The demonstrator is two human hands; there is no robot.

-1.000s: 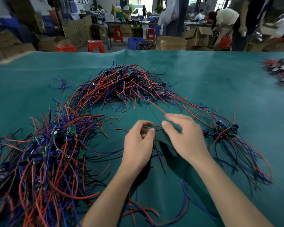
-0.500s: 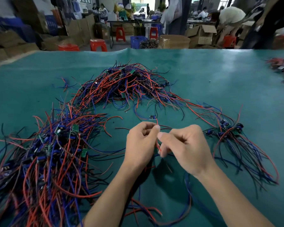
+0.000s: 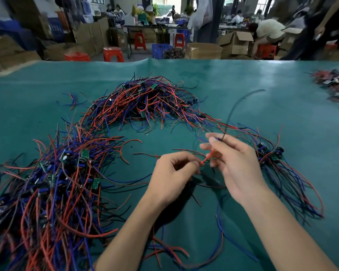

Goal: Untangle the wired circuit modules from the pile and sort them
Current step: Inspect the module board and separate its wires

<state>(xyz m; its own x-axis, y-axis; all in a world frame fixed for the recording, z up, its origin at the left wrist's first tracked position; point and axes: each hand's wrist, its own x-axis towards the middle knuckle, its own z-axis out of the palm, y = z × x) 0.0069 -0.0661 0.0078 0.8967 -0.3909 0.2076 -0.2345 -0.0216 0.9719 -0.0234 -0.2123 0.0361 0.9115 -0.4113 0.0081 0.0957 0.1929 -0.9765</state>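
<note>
Head view over a green table (image 3: pixel 262 94): a pile of red and blue wired modules (image 3: pixel 53 182) fills the lower left and arcs to upper centre. At centre, the left hand (image 3: pixel 172 173) pinches a red wire (image 3: pixel 207 157); the right hand (image 3: pixel 237 165) grips it and, apparently, a blurred black wire (image 3: pixel 230 112). Right of it lies a smaller bundle (image 3: pixel 270 155).

Two hands (image 3: pixel 174 173), perhaps four wire heaps (image 3: pixel 145 102), four stools (image 3: pixel 114 53).
</note>
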